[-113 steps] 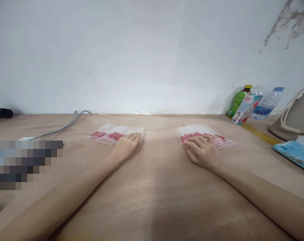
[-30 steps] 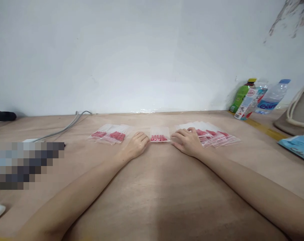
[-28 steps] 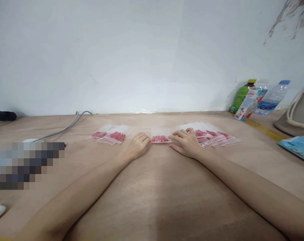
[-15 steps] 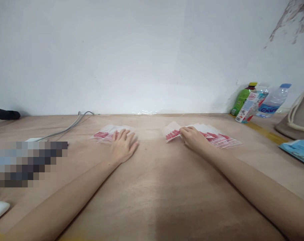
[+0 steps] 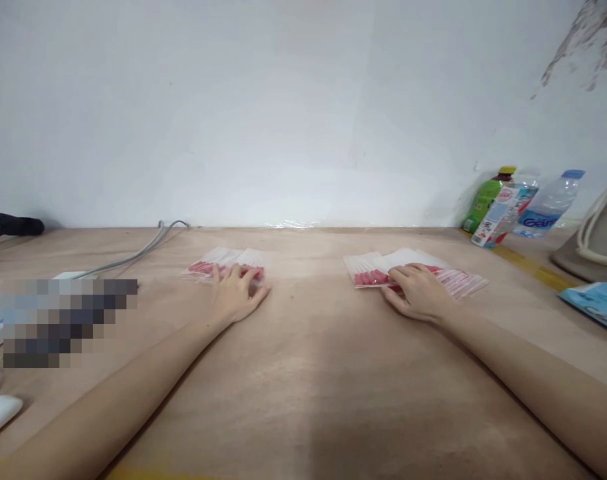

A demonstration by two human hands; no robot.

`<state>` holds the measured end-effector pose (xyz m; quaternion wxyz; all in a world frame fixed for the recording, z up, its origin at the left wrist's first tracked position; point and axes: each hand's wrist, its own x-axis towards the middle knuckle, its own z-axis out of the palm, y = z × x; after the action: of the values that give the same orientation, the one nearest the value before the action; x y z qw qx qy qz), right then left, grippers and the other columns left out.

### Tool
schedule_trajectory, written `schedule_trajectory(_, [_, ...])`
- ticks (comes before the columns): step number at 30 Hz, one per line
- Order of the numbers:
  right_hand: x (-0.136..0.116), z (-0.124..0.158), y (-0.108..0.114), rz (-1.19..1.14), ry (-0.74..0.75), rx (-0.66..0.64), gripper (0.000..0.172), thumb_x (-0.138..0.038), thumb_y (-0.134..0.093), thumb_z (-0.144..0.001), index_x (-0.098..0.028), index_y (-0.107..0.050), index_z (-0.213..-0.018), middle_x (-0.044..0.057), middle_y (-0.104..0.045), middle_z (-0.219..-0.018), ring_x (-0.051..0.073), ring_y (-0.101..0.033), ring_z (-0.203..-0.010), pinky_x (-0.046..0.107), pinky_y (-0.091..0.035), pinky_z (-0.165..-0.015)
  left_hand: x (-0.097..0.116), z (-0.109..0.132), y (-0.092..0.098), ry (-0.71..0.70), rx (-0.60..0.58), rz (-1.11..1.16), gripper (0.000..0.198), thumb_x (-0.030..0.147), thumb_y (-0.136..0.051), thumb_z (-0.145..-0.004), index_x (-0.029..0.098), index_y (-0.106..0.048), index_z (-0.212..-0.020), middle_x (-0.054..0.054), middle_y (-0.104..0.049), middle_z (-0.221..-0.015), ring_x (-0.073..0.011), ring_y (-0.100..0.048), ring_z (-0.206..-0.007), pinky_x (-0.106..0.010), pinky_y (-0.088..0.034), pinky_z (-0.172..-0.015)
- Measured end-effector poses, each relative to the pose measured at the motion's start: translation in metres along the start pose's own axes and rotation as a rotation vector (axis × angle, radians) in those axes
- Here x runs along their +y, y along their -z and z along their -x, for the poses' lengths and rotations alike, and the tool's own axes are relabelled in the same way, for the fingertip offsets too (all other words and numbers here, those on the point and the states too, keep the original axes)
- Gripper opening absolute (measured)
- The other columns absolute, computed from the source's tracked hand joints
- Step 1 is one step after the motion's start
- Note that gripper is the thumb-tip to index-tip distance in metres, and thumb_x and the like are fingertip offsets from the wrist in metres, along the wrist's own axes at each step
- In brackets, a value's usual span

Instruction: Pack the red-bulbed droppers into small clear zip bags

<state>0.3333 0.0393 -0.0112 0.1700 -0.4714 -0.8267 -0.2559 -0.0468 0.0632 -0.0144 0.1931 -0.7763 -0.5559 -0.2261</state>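
Note:
On the left lies a fanned pile of clear plastic bags [image 5: 221, 257] with red strips or contents along the near side. My left hand [image 5: 234, 295] rests on it, palm down, fingers spread and fingertips over the red parts. To the right is a second, wider pile of similar bags [image 5: 466, 281], overlapping one another. My right hand [image 5: 417, 292] lies on this pile, fingers bent over the right end of the leftmost bag [image 5: 367, 272]. Its thumb stands apart from the fingers, touching the table by the near edge. What the bags hold is too small to tell.
A green bottle [image 5: 486, 203], a carton [image 5: 503, 213] and a clear water bottle [image 5: 551, 207] stand at the back right, near a grey-brown bag [image 5: 598, 233] and blue packet [image 5: 596, 303]. Left are grey cables [image 5: 138, 252], a blurred-out object [image 5: 73, 320] and a white mouse-like item [image 5: 1, 413].
My right hand has shifted right and its thumb has parted from the fingers. The bag it was pinching now lies flatter on the right pile. My left hand has moved slightly left on its pile.

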Motion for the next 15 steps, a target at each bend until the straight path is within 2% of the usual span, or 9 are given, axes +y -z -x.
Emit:
schedule_trajectory(3, [-0.009,-0.005,0.003,0.019,0.006,0.102,0.027,-0.040,-0.047,-0.080,-0.015,-0.058,-0.074,0.009,-0.063,-0.076,0.022,-0.054,-0.077,0.037,-0.029,-0.080,0.015,-0.003,-0.004,-0.071,-0.012,0.127,0.039,0.047,-0.050,-0.081,0.019,-0.058,-0.108,-0.010,-0.057,-0.096,-0.0270,-0.055,-0.092,-0.053,-0.032,-0.092])
schedule_trajectory(5, [-0.019,-0.011,0.002,0.007,0.032,0.156,0.027,-0.037,-0.046,-0.081,-0.015,-0.060,-0.075,0.009,-0.064,-0.076,0.021,-0.054,-0.078,0.038,-0.028,-0.081,0.028,-0.006,-0.008,-0.112,-0.019,0.173,0.038,0.043,-0.051,-0.081,0.020,-0.057,-0.110,-0.009,-0.057,-0.095,-0.0258,-0.056,-0.091,-0.046,-0.040,-0.086])
schedule_trajectory(8, [-0.038,-0.023,-0.001,-0.068,0.117,0.182,0.022,-0.031,-0.047,-0.082,-0.016,-0.062,-0.076,0.007,-0.064,-0.075,0.019,-0.054,-0.077,0.037,-0.027,-0.080,0.052,-0.012,-0.014,-0.194,-0.024,0.263,0.038,0.036,-0.052,-0.081,0.019,-0.055,-0.115,-0.010,-0.057,-0.101,-0.0255,-0.055,-0.096,-0.042,-0.043,-0.085])
schedule_trajectory(11, [-0.057,-0.040,-0.007,-0.153,0.212,0.146,0.018,-0.031,-0.051,-0.080,-0.017,-0.062,-0.081,0.006,-0.064,-0.079,0.019,-0.053,-0.080,0.036,-0.027,-0.080,0.077,-0.020,-0.021,-0.306,-0.033,0.367,0.040,0.032,-0.055,-0.080,0.019,-0.052,-0.118,-0.009,-0.057,-0.107,-0.0233,-0.053,-0.102,-0.038,-0.044,-0.088])
schedule_trajectory(15, [-0.066,-0.056,-0.021,-0.189,0.231,0.121,0.017,-0.026,-0.050,-0.081,-0.018,-0.061,-0.092,0.006,-0.064,-0.085,0.019,-0.053,-0.082,0.036,-0.027,-0.080,0.092,-0.028,-0.028,-0.423,-0.044,0.473,0.036,0.027,-0.055,-0.081,0.021,-0.053,-0.116,-0.007,-0.056,-0.111,-0.0196,-0.053,-0.103,-0.033,-0.046,-0.090])
